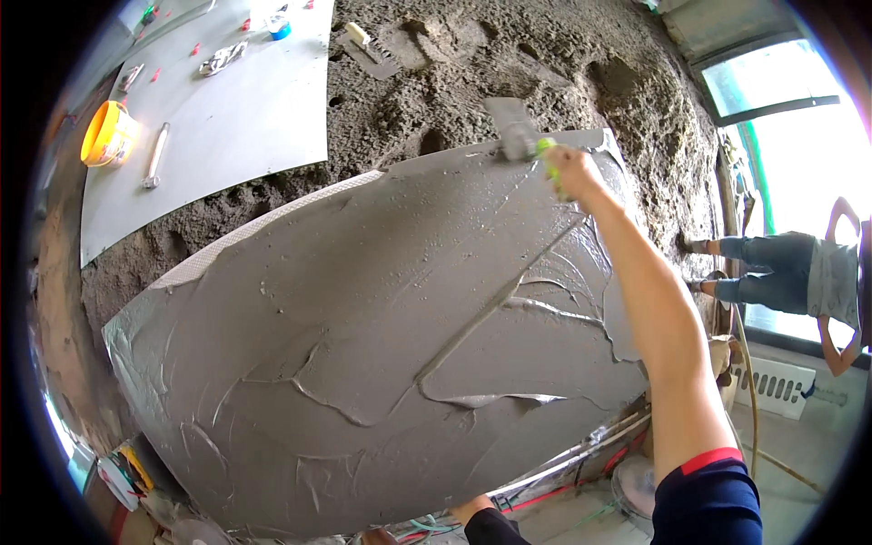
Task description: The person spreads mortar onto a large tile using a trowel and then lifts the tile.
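My right hand (574,173) is closed around the bright green handle of a trowel (511,123). Its broad grey blade is at the far edge of a large tile, slightly blurred and partly past that edge. Wet grey adhesive (363,282) coats most of the tile, with ridges and smears across it. Along the upper left edge a strip of bare, pale textured tile back (263,218) shows. My left hand does not show. Some bare skin and black cloth (495,527) appear at the lower edge, below the tile.
Rough, lumpy mortar (436,82) lies beyond the tile; a notched trowel (368,50) rests on it. A laid pale tile (227,118) at the upper left carries a yellow bucket (109,136), a hammer-like tool (156,156) and small red pieces. Another person (790,268) stands at the right by a window.
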`<state>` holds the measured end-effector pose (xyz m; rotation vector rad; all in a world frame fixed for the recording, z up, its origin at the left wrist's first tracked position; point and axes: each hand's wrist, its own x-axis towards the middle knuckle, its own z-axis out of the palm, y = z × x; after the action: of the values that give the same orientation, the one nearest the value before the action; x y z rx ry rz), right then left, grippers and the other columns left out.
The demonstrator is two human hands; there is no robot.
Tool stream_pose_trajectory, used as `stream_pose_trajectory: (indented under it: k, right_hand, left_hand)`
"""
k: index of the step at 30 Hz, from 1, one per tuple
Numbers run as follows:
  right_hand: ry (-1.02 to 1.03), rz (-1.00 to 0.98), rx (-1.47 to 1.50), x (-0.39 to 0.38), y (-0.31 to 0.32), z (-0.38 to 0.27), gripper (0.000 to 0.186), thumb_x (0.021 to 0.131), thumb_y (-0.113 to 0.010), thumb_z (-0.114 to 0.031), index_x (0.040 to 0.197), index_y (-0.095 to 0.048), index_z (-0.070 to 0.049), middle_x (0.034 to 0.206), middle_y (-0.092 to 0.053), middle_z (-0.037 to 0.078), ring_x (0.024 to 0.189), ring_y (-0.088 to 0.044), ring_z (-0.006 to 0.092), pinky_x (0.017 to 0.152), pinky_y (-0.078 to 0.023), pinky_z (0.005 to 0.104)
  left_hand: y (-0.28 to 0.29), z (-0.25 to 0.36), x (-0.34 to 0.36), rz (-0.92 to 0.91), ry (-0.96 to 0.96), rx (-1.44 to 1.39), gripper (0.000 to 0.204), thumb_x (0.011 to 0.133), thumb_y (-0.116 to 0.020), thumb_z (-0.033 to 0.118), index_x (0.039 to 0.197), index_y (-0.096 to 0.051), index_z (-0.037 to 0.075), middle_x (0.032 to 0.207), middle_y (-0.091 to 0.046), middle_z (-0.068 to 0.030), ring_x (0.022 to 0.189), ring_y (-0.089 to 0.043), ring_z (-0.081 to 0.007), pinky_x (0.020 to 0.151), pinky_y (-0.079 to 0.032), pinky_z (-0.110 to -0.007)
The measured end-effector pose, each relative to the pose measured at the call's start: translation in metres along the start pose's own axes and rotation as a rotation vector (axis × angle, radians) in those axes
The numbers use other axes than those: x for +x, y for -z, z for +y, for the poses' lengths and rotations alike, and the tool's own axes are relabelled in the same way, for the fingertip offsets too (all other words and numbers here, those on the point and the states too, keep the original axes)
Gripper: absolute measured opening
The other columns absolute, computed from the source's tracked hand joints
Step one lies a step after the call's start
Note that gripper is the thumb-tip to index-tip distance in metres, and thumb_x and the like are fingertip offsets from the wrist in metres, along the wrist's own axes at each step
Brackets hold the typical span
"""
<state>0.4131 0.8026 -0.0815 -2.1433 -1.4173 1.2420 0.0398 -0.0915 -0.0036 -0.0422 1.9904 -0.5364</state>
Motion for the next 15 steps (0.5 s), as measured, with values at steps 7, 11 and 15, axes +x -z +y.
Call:
stream_pose_trajectory:
  k: [7,11,15]
  right_hand:
    - [0.008,0.451,0.342,0.01,0.019,0.067,0.028,0.094,-0.054,-0.036,0.103,-0.052,-0.009,0.064,-0.052,0.002,0.047,-0.049,0.0113,0.041,-0.041,0.0262]
    - [0.082,0.25,0.455,-0.05,-0.001,0.088,0.033,0.093,-0.056,-0.042,0.101,-0.052,-0.01,0.067,-0.054,0.005,0.047,-0.05,0.0125,0.039,-0.042,0.0263]
    - [-0.02,0.194,0.468,-0.142,-0.095,0.046,0.025,0.095,-0.055,-0.029,0.104,-0.057,-0.006,0.064,-0.05,0.001,0.05,-0.05,0.0113,0.042,-0.041,0.0288]
  left_hand:
    - [0.018,0.021,-0.029,0.06,0.041,-0.013,0.092,0.086,-0.038,0.072,0.147,-0.024,0.006,0.145,-0.034,-0.0247,0.13,-0.035,-0.0451,0.106,-0.032,-0.052]
    - [0.021,0.019,-0.026,0.045,-0.129,-0.106,0.086,0.088,-0.038,0.069,0.146,-0.028,0.007,0.142,-0.038,-0.0258,0.126,-0.04,-0.0472,0.104,-0.035,-0.053]
    - [0.028,0.031,-0.03,0.009,-0.099,-0.051,0.087,0.088,-0.037,0.069,0.146,-0.027,0.006,0.142,-0.038,-0.0269,0.126,-0.04,-0.0469,0.104,-0.035,-0.051]
